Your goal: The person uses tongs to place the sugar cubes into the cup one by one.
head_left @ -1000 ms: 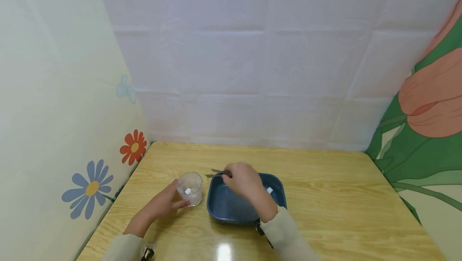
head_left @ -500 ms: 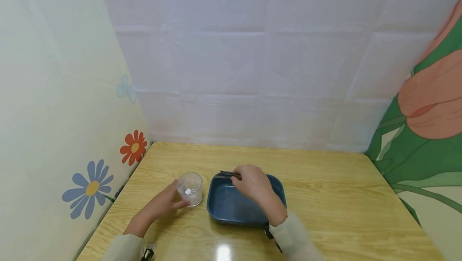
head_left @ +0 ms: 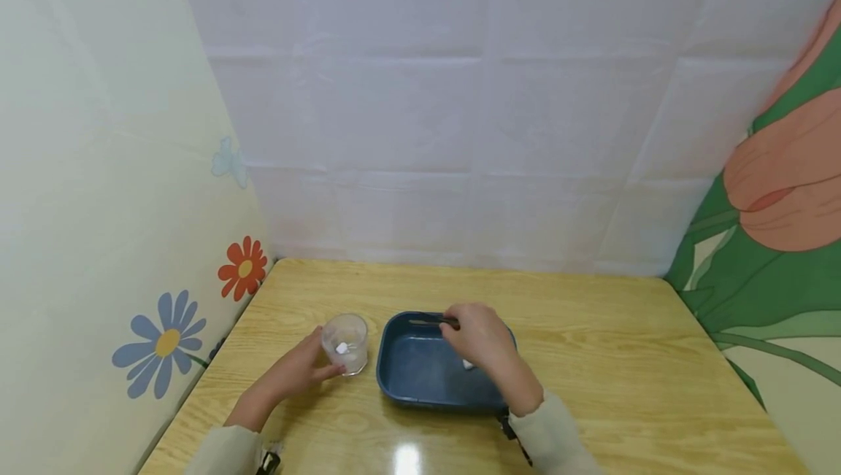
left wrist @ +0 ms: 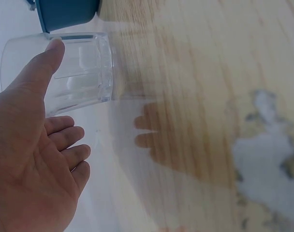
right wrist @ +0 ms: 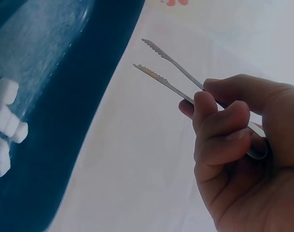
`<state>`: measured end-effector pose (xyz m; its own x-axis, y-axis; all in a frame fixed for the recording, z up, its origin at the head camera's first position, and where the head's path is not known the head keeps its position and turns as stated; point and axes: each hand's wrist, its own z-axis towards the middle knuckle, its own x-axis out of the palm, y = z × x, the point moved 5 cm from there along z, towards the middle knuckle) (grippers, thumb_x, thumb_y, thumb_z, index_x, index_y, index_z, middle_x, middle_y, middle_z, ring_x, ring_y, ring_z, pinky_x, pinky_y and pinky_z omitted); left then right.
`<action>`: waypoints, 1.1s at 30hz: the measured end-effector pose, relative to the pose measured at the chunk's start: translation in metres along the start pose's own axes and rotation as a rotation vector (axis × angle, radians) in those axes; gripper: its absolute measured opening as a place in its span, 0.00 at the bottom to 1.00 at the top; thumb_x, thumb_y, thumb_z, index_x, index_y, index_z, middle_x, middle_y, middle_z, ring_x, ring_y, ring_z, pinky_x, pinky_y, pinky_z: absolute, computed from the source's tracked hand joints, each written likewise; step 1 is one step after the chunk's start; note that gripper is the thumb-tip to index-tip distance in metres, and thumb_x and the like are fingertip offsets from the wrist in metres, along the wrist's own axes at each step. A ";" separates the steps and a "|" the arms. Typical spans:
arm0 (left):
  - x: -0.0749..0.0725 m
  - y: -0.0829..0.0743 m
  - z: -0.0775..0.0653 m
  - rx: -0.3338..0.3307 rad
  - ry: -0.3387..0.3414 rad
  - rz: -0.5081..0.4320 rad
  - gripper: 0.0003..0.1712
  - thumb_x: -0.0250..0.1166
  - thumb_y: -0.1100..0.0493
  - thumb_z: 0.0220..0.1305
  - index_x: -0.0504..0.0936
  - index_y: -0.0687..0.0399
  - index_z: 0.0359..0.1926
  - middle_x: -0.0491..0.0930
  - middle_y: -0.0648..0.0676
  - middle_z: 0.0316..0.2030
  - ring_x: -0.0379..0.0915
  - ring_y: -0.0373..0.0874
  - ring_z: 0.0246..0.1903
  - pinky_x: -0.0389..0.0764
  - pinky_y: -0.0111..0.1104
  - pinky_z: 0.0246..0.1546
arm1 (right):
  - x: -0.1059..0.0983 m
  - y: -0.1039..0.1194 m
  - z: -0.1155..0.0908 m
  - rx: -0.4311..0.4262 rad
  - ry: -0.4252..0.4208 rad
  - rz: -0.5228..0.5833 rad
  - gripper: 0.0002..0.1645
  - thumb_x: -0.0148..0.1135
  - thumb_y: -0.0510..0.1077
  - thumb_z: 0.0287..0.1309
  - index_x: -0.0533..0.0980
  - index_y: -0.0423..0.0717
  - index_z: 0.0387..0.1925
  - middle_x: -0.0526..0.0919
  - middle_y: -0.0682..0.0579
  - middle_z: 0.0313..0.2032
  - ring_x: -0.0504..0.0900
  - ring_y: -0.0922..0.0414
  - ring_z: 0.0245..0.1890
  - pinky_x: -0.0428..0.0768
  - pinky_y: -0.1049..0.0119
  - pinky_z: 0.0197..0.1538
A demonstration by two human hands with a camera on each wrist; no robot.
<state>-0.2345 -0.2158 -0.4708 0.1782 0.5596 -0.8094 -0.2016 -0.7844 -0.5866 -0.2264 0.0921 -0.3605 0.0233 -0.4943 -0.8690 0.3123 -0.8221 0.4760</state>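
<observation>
My left hand (head_left: 296, 367) holds a clear glass (head_left: 357, 358) upright on the table, thumb on its near side and fingers round the left. A white sugar cube (head_left: 342, 348) shows inside the glass. In my right hand (head_left: 482, 338) is a pair of small metal tongs (right wrist: 182, 71), gripped between thumb and curled fingers. Their serrated tips stand apart with nothing between them, pointing left over the far side of a deep blue dish (head_left: 388, 380). Several sugar cubes (right wrist: 5, 118) lie in the dish; the head view shows just a bit of white beside my right wrist, the rest hidden.
The wooden table (head_left: 611, 358) extends to the right of the dish and along its front. A white cloth backdrop (head_left: 420, 219) rises behind the table's far edge. Flower-printed cloth (head_left: 164, 340) stands along the left side, with more on the right.
My right hand has moved to the right with the tongs, from near the glass to over the dish's far side. The left hand and glass stay put.
</observation>
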 end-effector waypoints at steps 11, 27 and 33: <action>-0.002 0.000 0.001 0.013 0.005 0.001 0.52 0.67 0.38 0.51 0.55 0.54 0.70 0.60 0.62 0.67 0.46 0.62 0.69 0.53 0.56 0.65 | -0.002 -0.017 -0.006 0.040 0.009 -0.015 0.13 0.61 0.47 0.58 0.81 0.47 0.43 0.84 0.53 0.35 0.79 0.62 0.27 0.80 0.63 0.31; 0.000 0.000 0.001 0.013 0.004 -0.016 0.51 0.68 0.40 0.51 0.56 0.55 0.69 0.60 0.62 0.66 0.46 0.62 0.68 0.52 0.56 0.65 | -0.004 -0.042 -0.017 0.078 -0.007 -0.026 0.12 0.62 0.46 0.58 0.81 0.46 0.41 0.84 0.53 0.35 0.80 0.61 0.30 0.79 0.64 0.31; 0.000 0.001 0.000 0.010 0.004 -0.015 0.52 0.68 0.39 0.51 0.55 0.55 0.70 0.59 0.63 0.67 0.46 0.62 0.68 0.53 0.56 0.65 | -0.006 -0.050 -0.021 0.100 -0.008 -0.036 0.13 0.63 0.46 0.56 0.82 0.46 0.42 0.84 0.52 0.37 0.81 0.58 0.33 0.80 0.63 0.32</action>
<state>-0.2348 -0.2164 -0.4714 0.1853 0.5703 -0.8002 -0.2082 -0.7731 -0.5992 -0.2226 0.1421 -0.3820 0.0058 -0.4660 -0.8848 0.2167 -0.8632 0.4561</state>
